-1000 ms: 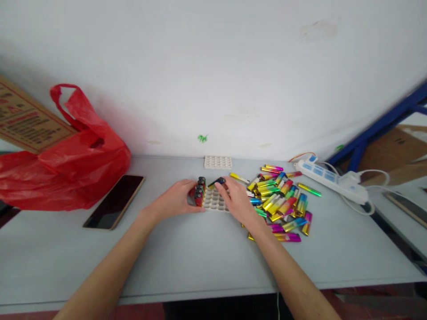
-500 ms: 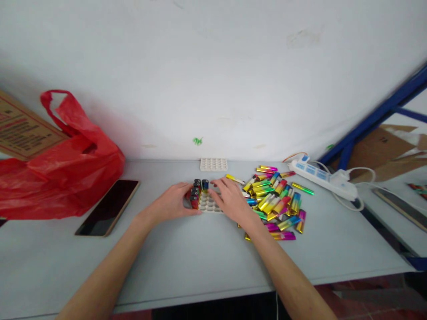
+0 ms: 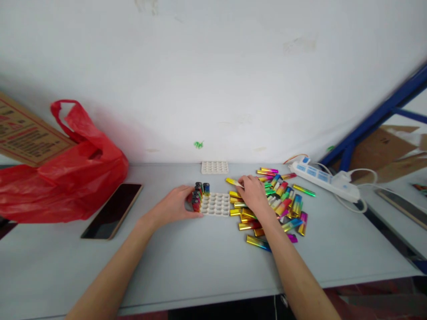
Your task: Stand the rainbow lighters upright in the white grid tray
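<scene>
A white tray with round holes (image 3: 217, 205) lies on the grey table (image 3: 200, 262). Several lighters (image 3: 199, 194) stand upright in its left column. My left hand (image 3: 175, 205) rests against the tray's left edge, touching those lighters. A heap of shiny multicoloured lighters (image 3: 282, 205) lies to the right of the tray. My right hand (image 3: 254, 195) is over the heap's left side, fingers curled down onto the lighters; whether it holds one I cannot tell.
A second white tray (image 3: 215, 167) sits by the wall. A dark phone (image 3: 113, 210) and a red plastic bag (image 3: 63, 173) lie at left, a cardboard box (image 3: 23, 133) behind. A white power strip (image 3: 325, 179) with cable lies at right.
My right hand left the tray, where it had set a lighter upright, and moved right onto the heap. The left hand stayed at the tray's edge.
</scene>
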A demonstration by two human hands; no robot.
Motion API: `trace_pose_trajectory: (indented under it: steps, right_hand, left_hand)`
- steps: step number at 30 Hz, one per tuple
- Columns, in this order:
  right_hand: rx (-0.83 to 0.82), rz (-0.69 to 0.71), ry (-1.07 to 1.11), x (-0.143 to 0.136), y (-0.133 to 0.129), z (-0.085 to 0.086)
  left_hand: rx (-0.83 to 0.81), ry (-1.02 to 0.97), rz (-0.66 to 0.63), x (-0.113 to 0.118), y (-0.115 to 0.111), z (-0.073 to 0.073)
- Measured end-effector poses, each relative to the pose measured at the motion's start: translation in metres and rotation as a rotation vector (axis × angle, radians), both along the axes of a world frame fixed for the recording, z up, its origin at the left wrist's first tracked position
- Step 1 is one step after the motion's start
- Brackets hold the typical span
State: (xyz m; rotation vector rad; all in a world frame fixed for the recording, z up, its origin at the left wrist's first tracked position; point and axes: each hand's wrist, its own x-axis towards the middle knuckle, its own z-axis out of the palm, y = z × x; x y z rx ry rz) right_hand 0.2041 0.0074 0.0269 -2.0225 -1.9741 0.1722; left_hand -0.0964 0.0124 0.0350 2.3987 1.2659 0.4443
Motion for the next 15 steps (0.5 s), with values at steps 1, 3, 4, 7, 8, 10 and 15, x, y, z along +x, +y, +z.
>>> trace_pose_trajectory:
  steps: [1,3,4,7,8,10,15]
  right_hand:
    - [0.034,0.008,0.055,0.002,0.001,-0.002]
    - [0.112,0.040,0.236,0.005,0.004,-0.005]
    - [0.139,0.064,0.368,0.007,0.004,-0.005]
    - [0.144,0.154,0.857,0.007,0.004,-0.002]
    - [0.127,0.175,1.015,0.005,0.003,0.001]
    - [0.069,0.197,1.284,-0.001,-0.002,0.009]
    - [-0.141,0.186,1.578,-0.022,-0.012,0.021]
  left_hand:
    - [0.002,-0.005,0.002,0.000,0.000,0.000]
    - [0.007,-0.012,0.000,0.000,0.000,0.000]
    - [0.007,-0.014,-0.003,0.000,0.000,0.000]
    - [0.002,-0.008,-0.009,0.000,0.001,-0.001]
    - [0.002,-0.004,-0.009,0.000,0.001,-0.002]
    - [0.010,-0.002,-0.010,-0.001,0.002,-0.004]
    - [0.032,0.009,-0.014,-0.002,0.002,-0.005]
